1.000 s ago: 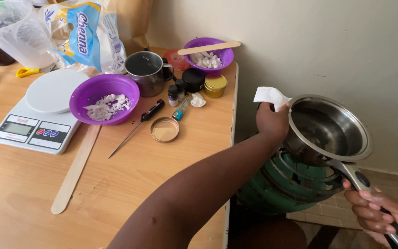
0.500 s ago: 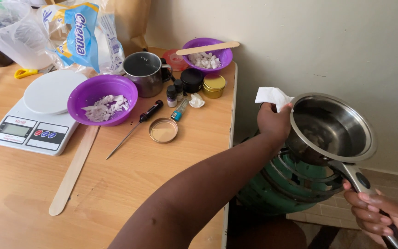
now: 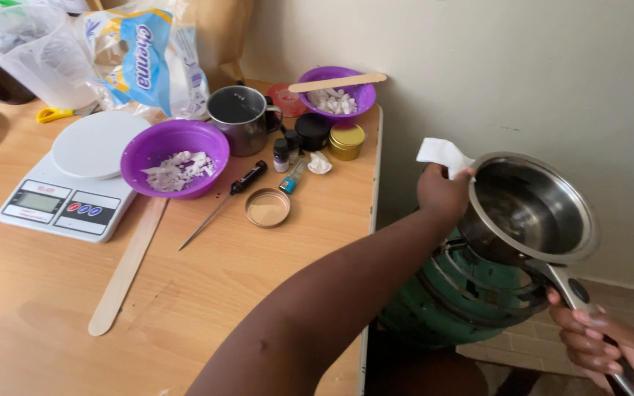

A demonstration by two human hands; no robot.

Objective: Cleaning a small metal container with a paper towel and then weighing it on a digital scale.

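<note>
A steel saucepan point(image 3: 544, 213) sits tilted on the wire rings of a green gas burner point(image 3: 471, 293), to the right of the wooden table. My left hand point(image 3: 442, 192) reaches across to the pan's left rim and presses a folded white tissue point(image 3: 442, 152) against it. My right hand point(image 3: 603, 345), at the bottom right corner, is closed around the pan's long handle point(image 3: 570, 286). The inside of the pan looks shiny with a little dark residue at the bottom.
On the table point(image 3: 258, 279) stand a white kitchen scale point(image 3: 75, 183), a purple bowl of white chunks point(image 3: 175, 158), a metal mug point(image 3: 238, 117), a second purple bowl point(image 3: 335, 92), small tins and bottles, a probe thermometer point(image 3: 221, 202) and a long wooden stick point(image 3: 130, 268). A cream wall stands behind the burner.
The view has shifted slightly, so everything on the table sits a little further right. Both hands keep their hold on the pan, which has barely moved.
</note>
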